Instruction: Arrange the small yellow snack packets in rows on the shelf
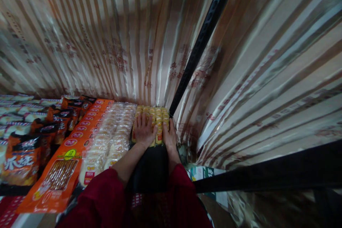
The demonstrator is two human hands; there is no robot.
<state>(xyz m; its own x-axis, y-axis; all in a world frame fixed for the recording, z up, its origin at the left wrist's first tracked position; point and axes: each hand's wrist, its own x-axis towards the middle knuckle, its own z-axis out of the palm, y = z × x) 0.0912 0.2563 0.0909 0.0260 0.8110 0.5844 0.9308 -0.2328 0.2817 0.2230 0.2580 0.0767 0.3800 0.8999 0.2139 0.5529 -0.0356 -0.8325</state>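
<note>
Small yellow snack packets (159,114) stand in rows at the back of a black shelf (149,171). My left hand (144,130) lies over the left rows with its fingers spread. Along the right side of the packets rests my right hand (170,134), its fingers stretched out toward the back and touching the outermost row. Neither hand is wrapped round a packet. To the left of the yellow packets are clear-wrapped pale crackers (117,131) in two long rows. Some packet fronts are covered by my hands.
Orange snack bags (55,181) lie in a line left of the crackers, with black-and-orange bags (22,158) and white packs (16,128) beyond. A black metal upright (197,50) rises at the right corner. Striped plastic curtain (139,42) hangs behind; a black rail (262,171) runs right.
</note>
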